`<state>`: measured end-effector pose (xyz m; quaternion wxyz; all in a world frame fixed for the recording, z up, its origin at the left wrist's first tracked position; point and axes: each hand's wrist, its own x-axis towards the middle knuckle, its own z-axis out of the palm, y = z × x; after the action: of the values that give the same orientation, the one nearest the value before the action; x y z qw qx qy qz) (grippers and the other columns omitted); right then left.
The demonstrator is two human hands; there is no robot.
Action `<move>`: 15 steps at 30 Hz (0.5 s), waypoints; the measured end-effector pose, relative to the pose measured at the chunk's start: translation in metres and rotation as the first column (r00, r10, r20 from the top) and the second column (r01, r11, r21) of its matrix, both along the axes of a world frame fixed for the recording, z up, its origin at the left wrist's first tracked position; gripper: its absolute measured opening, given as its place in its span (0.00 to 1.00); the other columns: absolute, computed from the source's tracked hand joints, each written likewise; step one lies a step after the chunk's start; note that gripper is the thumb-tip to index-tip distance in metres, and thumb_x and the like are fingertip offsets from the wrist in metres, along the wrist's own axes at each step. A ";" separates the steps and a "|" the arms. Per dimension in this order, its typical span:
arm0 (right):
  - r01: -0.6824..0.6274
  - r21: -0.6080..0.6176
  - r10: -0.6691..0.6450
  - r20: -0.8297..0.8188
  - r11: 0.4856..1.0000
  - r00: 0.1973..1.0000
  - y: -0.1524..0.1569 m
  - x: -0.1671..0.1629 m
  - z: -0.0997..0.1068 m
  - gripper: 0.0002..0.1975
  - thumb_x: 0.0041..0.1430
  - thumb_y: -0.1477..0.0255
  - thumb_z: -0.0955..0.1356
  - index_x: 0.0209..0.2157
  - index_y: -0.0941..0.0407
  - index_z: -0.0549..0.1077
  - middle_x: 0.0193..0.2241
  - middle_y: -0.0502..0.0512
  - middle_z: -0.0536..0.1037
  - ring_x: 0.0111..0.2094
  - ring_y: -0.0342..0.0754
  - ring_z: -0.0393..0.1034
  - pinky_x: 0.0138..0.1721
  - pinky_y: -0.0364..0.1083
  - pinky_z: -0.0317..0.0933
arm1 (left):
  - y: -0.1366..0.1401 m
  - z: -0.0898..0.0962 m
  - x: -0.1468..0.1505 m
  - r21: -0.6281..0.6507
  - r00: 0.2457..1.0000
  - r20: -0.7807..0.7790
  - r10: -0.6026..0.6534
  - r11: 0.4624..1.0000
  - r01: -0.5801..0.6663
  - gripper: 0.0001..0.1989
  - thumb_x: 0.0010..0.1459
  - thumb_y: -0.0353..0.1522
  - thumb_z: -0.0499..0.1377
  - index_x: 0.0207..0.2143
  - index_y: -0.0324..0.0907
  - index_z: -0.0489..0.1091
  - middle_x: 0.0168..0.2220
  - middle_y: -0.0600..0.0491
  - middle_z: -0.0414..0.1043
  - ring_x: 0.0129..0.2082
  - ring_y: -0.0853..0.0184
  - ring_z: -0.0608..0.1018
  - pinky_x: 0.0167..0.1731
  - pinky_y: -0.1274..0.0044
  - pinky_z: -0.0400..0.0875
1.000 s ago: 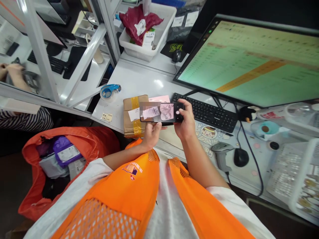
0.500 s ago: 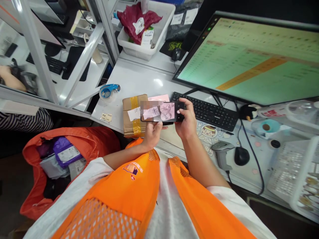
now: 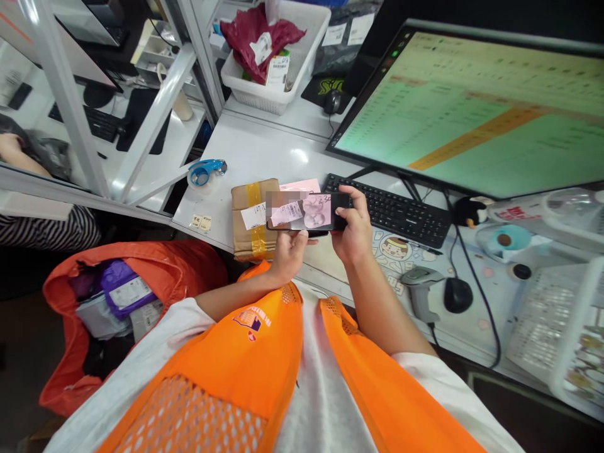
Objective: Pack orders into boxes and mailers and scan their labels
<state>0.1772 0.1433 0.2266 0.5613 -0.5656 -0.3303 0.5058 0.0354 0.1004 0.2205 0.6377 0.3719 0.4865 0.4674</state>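
A smartphone (image 3: pixel 316 212) is held sideways over the desk, its screen showing a pinkish picture with a label in it. My right hand (image 3: pixel 353 228) grips its right end, the thumb on the screen's edge. Along the lower edge, my left hand (image 3: pixel 289 253) supports the phone with its thumb up and fingers partly hidden beneath. Behind and left of the phone lies a cardboard box (image 3: pixel 243 242) with yellow tape and a white label. A pink sheet (image 3: pixel 302 185) shows past the phone's upper edge. Part of the picture is blurred by blocks.
A keyboard (image 3: pixel 406 214), barcode scanner (image 3: pixel 419 292) and mouse (image 3: pixel 457 296) lie to the right, below a large monitor (image 3: pixel 472 119). A blue tape dispenser (image 3: pixel 207 172) sits left. An orange bag (image 3: pixel 66 314) of parcels stands beside the desk. Beyond the frame is another person's hand (image 3: pixel 12 146).
My hands and the phone stay almost still. My right thumb has shifted slightly at the screen's edge, where a pale round button no longer shows. The other person's hand at far left moved a little.
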 end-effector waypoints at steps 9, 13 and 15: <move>0.022 0.018 -0.022 0.000 1.000 1.000 -0.002 -0.004 0.014 0.24 0.47 0.67 0.66 0.49 0.45 0.68 0.41 0.51 0.72 0.38 0.50 0.68 0.33 0.46 0.63 | -0.002 -0.001 -0.005 0.026 0.999 -0.023 -0.049 0.998 0.050 0.28 0.62 0.60 0.60 0.36 0.43 0.72 0.37 0.46 0.80 0.42 0.51 0.85 0.43 0.63 0.82; 0.037 0.045 -0.034 -0.072 0.998 0.997 -0.016 -0.004 0.034 0.18 0.48 0.67 0.67 0.44 0.47 0.69 0.36 0.51 0.70 0.34 0.49 0.66 0.32 0.46 0.62 | -0.008 0.006 -0.015 0.065 0.995 -0.032 -0.098 0.993 0.100 0.27 0.63 0.58 0.60 0.38 0.43 0.76 0.39 0.45 0.82 0.41 0.52 0.84 0.48 0.60 0.80; 0.033 0.040 -0.029 -0.094 0.999 0.995 -0.025 -0.002 0.044 0.15 0.51 0.66 0.68 0.43 0.47 0.68 0.33 0.50 0.68 0.31 0.48 0.64 0.31 0.46 0.60 | -0.011 0.014 -0.023 0.091 0.984 -0.066 -0.163 0.982 0.168 0.28 0.64 0.58 0.58 0.35 0.43 0.78 0.36 0.45 0.82 0.42 0.52 0.84 0.51 0.60 0.78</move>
<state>0.1748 0.1179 0.2702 0.5956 -0.5345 -0.3053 0.5161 0.0129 0.0893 0.2345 0.6413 0.4548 0.4492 0.4245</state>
